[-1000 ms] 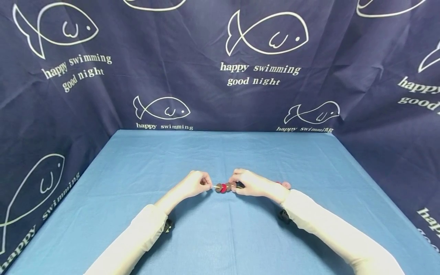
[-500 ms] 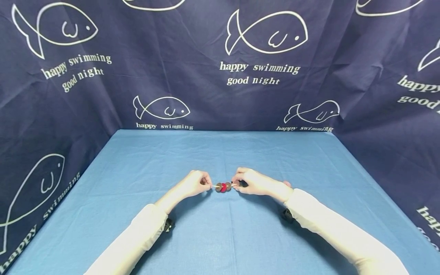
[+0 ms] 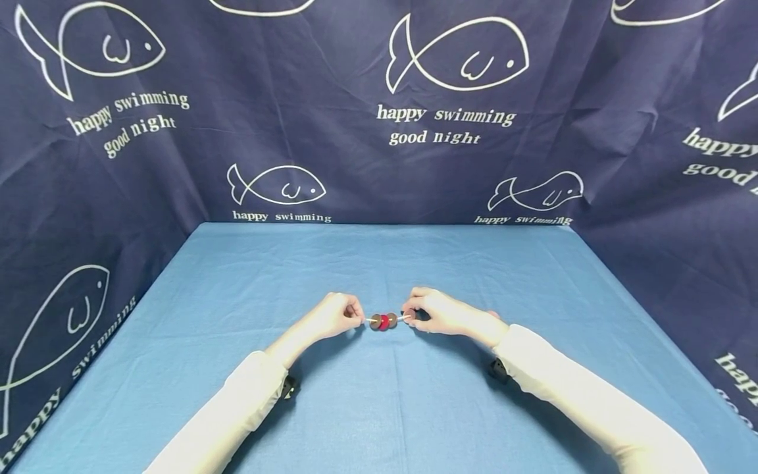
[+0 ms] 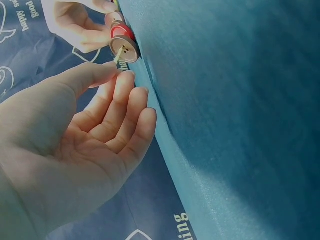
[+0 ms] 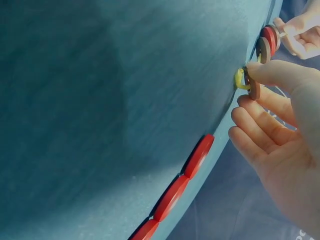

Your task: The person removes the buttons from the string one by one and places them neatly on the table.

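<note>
My left hand (image 3: 339, 316) pinches the end of a thin yellow cord (image 4: 118, 56) between thumb and forefinger. On that cord hang a brown button (image 3: 376, 321), a red button (image 3: 383, 322) and another brown button (image 3: 392, 320), close together. To their right, my right hand (image 3: 437, 312) pinches one more brown button (image 5: 254, 88), apart from the rest, with cord showing in the gap. In the right wrist view a yellow loop of the cord (image 5: 239, 80) sticks out of this button's outer side. My right fingers partly cover the button.
A row of red buttons (image 5: 171, 197) lies on the blue cloth (image 5: 75, 100) beneath my right forearm, mostly hidden in the head view. A pinkish button edge (image 3: 493, 314) shows behind the right wrist. Dark fish-print curtains (image 3: 379, 164) stand behind and beside the table.
My right hand has drawn slightly to the right with its brown button, widening the gap to the other buttons and baring more cord. My left hand has stayed nearly still.
</note>
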Motion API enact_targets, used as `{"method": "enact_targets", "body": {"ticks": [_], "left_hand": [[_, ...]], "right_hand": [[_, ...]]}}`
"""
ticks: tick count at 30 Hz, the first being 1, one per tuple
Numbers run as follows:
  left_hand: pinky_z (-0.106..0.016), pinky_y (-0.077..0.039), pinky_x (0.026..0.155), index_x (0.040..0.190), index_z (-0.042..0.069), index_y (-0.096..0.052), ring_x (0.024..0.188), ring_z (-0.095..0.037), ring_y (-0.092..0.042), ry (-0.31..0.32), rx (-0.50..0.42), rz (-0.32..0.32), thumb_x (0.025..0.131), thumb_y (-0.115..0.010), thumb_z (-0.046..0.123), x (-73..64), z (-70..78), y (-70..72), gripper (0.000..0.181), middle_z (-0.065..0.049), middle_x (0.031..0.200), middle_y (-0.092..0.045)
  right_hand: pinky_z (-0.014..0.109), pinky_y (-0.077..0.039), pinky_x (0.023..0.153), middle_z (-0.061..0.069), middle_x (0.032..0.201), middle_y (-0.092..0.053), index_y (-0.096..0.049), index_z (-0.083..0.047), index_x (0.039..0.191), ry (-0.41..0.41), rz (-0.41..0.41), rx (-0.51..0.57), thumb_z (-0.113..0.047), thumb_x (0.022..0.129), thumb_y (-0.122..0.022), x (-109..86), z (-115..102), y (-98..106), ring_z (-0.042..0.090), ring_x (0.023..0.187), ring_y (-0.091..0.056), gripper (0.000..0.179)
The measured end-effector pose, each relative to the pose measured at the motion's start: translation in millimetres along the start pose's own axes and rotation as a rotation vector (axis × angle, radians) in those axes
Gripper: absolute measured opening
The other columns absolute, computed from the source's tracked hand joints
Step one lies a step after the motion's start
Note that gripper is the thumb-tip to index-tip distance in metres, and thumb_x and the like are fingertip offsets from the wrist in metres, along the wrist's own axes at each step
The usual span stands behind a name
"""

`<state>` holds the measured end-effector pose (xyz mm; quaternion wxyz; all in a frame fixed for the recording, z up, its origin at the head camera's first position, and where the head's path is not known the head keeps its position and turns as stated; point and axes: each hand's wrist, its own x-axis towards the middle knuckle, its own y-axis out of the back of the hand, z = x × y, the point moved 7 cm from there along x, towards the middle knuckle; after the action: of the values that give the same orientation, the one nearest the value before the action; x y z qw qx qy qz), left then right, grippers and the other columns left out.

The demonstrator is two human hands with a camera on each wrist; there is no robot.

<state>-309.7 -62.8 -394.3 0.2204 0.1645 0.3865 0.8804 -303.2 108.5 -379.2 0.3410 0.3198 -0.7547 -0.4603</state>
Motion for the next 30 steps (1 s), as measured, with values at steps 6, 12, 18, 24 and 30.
{"method": "enact_targets", "body": {"ticks": [6,12,18,24,30], "left_hand": [[-0.019,-0.046,0.058,0.077,0.008,-0.066,0.056,-0.003,-0.053,0.017,0.004,-0.014,0.080,-0.065,0.005,1.1,-2.1,-1.4,0.005,0.002,0.068,-0.063],[-0.019,-0.046,0.060,0.077,0.008,-0.066,0.055,-0.003,-0.053,0.029,0.009,-0.018,0.080,-0.065,0.005,1.7,-2.9,-1.9,0.005,0.002,0.068,-0.064],[-0.019,-0.046,0.059,0.077,0.009,-0.066,0.055,-0.003,-0.053,0.015,0.006,-0.018,0.081,-0.065,0.005,0.6,-1.8,-1.6,0.005,0.002,0.068,-0.064],[-0.019,-0.046,0.059,0.077,0.009,-0.066,0.056,-0.003,-0.053,0.004,0.010,-0.017,0.081,-0.065,0.005,-0.8,-0.9,-1.6,0.005,0.002,0.068,-0.064],[-0.019,-0.046,0.060,0.078,0.009,-0.066,0.056,-0.003,-0.053,0.021,0.013,-0.022,0.080,-0.065,0.005,1.2,-1.3,-2.6,0.005,0.003,0.068,-0.063]], "right_hand": [[0.024,-0.044,0.069,0.005,0.082,-0.055,-0.067,-0.007,0.089,-0.012,-0.004,0.010,-0.008,0.082,-0.068,-2.3,2,1,0.018,0.075,-0.054,0.008],[0.024,-0.044,0.069,0.006,0.081,-0.055,-0.068,-0.006,0.089,-0.021,0.005,0.016,-0.008,0.082,-0.067,-4.7,3,4,0.019,0.074,-0.053,0.007],[0.024,-0.044,0.069,0.006,0.081,-0.055,-0.068,-0.006,0.089,-0.024,0.003,0.008,-0.008,0.082,-0.068,-7.3,5,4,0.018,0.074,-0.052,0.008],[0.024,-0.044,0.070,0.005,0.081,-0.055,-0.068,-0.006,0.089,-0.035,0.007,0.008,-0.008,0.082,-0.067,-9.6,6,4,0.018,0.074,-0.053,0.008],[0.025,-0.045,0.070,0.003,0.081,-0.054,-0.067,-0.007,0.088,-0.032,0.020,0.009,-0.008,0.082,-0.068,-12.3,8,6,0.017,0.074,-0.053,0.007]]}}
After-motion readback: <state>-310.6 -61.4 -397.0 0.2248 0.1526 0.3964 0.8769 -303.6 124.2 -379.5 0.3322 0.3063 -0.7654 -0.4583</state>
